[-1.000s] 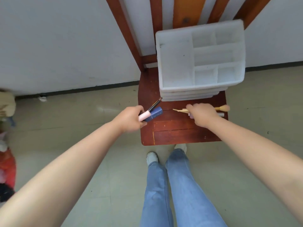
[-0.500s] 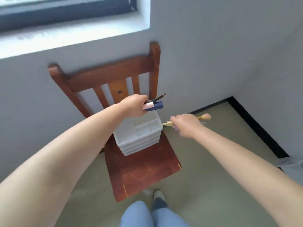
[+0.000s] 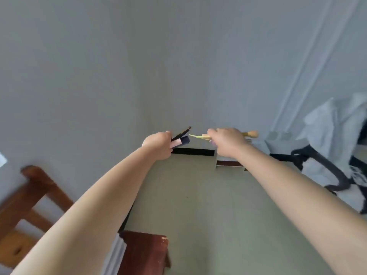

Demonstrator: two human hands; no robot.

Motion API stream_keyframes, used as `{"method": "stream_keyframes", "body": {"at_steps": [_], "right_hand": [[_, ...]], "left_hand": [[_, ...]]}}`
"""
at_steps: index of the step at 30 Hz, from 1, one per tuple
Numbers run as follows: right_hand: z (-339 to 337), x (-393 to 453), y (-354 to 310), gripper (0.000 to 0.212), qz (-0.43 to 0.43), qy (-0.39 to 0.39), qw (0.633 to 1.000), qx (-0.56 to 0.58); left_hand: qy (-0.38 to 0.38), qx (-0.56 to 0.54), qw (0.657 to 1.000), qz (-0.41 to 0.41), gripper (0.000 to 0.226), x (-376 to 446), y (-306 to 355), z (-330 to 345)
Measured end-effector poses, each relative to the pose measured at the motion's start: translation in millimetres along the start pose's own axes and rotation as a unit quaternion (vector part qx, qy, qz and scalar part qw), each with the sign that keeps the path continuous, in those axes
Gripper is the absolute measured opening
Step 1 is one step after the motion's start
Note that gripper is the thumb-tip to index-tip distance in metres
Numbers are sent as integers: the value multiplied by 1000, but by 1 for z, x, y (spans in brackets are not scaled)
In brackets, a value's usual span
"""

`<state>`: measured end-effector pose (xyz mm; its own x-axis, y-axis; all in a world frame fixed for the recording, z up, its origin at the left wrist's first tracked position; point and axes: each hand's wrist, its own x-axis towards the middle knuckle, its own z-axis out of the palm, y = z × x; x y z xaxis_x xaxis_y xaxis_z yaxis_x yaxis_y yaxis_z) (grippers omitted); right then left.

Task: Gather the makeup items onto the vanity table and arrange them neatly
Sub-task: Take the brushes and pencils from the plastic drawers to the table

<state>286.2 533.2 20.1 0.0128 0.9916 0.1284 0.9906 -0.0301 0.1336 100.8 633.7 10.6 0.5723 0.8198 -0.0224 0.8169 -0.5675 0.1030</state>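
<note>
My left hand [image 3: 158, 144] grips a small bundle of makeup items: a black pencil [image 3: 182, 133], a pink tube and a dark blue tube [image 3: 183, 141]. My right hand [image 3: 226, 142] grips a wooden-handled makeup brush [image 3: 251, 134] with its tan tuft pointing right, plus thin yellow-green sticks [image 3: 195, 136] poking out to the left. Both hands are held out in front of me, close together, above the floor near the room's corner. The vanity table is not in view.
The brown wooden chair [image 3: 147, 251] sits at the lower left, with the edge of the white organizer tray [image 3: 117, 253] on its seat. A black-framed chair draped in white cloth [image 3: 333, 135] stands at the right. Greenish floor lies ahead, grey walls behind.
The view has swung up and to the right, away from the chair. Both hands lifted off the chair seat with their items and now point toward the room's corner.
</note>
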Motion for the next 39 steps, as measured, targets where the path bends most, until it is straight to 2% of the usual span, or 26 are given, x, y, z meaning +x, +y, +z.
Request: {"method": "stream_keyframes", "body": {"at_steps": [3, 7, 11, 17, 21, 27, 35, 39], "right_hand": [[-20, -71, 70, 14, 91, 22, 995, -34], [-54, -184, 163, 17, 209, 24, 974, -78], [-88, -312, 250, 14, 324, 31, 940, -107], [-114, -504, 359, 16, 442, -20, 882, -164], [-129, -610, 413, 18, 501, -55, 838, -208], [-138, -741, 480, 22, 578, -107, 783, -201], [-126, -879, 593, 29, 662, -117, 718, -178], [-135, -943, 664, 30, 712, -110, 674, -163]], "left_hand": [[2, 4, 994, 105, 15, 17, 100, -8], [11, 14, 969, 245, 6, 20, 253, -24], [42, 24, 928, 369, 9, 2, 417, -35], [76, 42, 849, 521, 21, -64, 655, -31], [92, 50, 805, 585, 22, -110, 785, -29], [108, 89, 731, 668, 27, -167, 954, -28], [129, 127, 622, 762, 26, -209, 1164, 3], [144, 134, 580, 790, 28, -221, 1279, 6]]}}
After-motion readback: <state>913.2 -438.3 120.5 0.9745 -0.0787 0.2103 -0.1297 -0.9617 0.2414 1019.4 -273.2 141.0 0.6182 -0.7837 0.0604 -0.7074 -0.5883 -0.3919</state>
